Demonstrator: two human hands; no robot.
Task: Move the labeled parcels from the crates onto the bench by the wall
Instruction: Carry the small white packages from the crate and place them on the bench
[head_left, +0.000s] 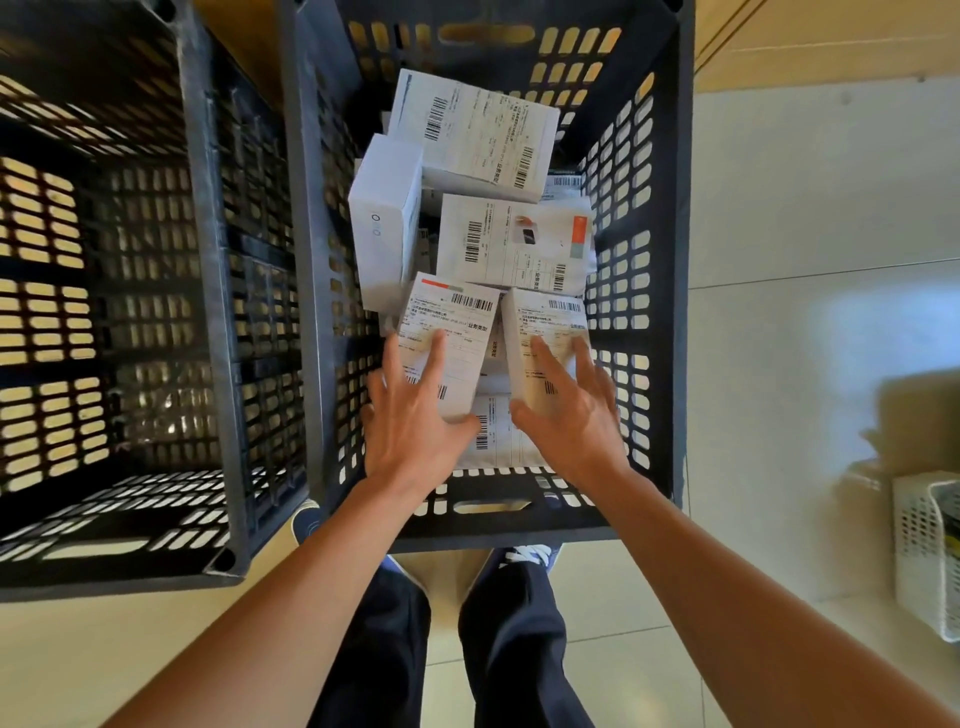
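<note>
Both hands (415, 415) (566, 415) (fingers spread) each grip a labelled parcel (447, 332) (545, 338) inside the crate (675, 260).

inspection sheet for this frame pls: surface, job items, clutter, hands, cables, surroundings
Surface: pale tiled floor; bench not in view.
Job's things: white labeled parcels piled in the right crate; left crate looks empty.
Clutter: white perforated basket on the floor at right.
Grippers: left hand grips a near parcel; right hand grips the parcel beside it.
Cables: nothing seen.
Surroundings: person's dark trousers and a shoe below the crate.
</note>
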